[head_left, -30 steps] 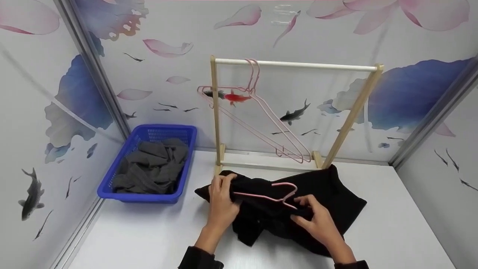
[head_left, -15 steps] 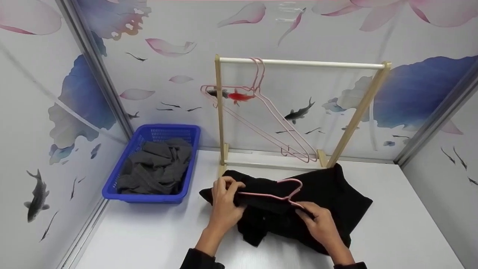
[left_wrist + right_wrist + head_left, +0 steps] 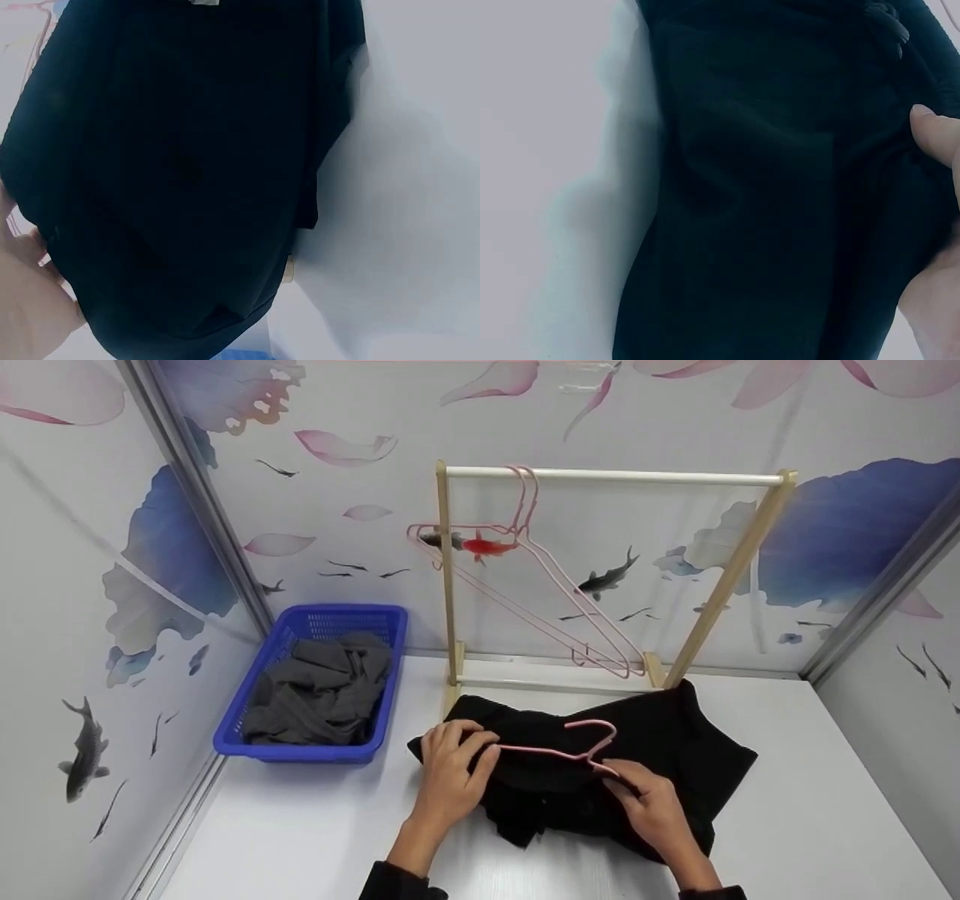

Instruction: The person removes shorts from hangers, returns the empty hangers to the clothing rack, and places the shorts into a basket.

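Observation:
A pink clothes hanger lies within the opening of a black garment, its hook sticking out over the cloth. My left hand holds the garment's edge at the hanger's left arm, with the thumb and fingers around cloth and hanger. On the other side, my right hand pinches the cloth near the hanger's right shoulder. In the left wrist view the black cloth hangs wide, fingers behind its edge. The right wrist view shows the thumb pressing on the cloth, near a small greyish cord end.
Behind the garment stands a wooden rack with a white rod, carrying pink hangers. To the left is a blue basket with grey cloth in it. Printed panels wall in the white table.
My right hand has gone from loosely spread fingers to pinching the cloth by the hanger's right shoulder. My left thumb has come up onto the front at the hanger's left arm.

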{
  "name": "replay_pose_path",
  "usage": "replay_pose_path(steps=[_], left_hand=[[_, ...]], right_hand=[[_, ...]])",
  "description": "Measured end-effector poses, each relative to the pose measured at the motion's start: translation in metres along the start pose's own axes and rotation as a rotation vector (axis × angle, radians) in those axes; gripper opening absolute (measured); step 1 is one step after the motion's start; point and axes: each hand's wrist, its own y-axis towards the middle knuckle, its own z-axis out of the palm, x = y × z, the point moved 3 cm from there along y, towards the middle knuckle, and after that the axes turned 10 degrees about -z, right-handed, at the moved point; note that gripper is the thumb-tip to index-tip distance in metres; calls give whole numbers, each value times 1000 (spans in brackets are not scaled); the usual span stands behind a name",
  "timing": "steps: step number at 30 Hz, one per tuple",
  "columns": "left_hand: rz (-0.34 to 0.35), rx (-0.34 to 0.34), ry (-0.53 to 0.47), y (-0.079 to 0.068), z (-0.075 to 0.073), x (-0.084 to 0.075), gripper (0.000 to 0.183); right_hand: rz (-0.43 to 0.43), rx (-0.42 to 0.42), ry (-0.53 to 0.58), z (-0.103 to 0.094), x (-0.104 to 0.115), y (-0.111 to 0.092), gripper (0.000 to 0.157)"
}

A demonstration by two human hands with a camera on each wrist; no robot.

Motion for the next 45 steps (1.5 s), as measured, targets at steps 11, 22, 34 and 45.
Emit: replay_pose_path(steps=[11,22,34,45], left_hand=[[-99,-5,83,4,-2,6,11],[-336,68,136,12,-4,9,36],[-594,247,244,27,-7,-1,78],[-683,320,245,32,-6,1,77]], right_hand=[[11,1,26,-3,-3,-7,35],[98,-20,72,1,-7,-16,30],[79,1,96,-1,-6,-18,29],[104,-16,99,-1,-9,-18,31]])
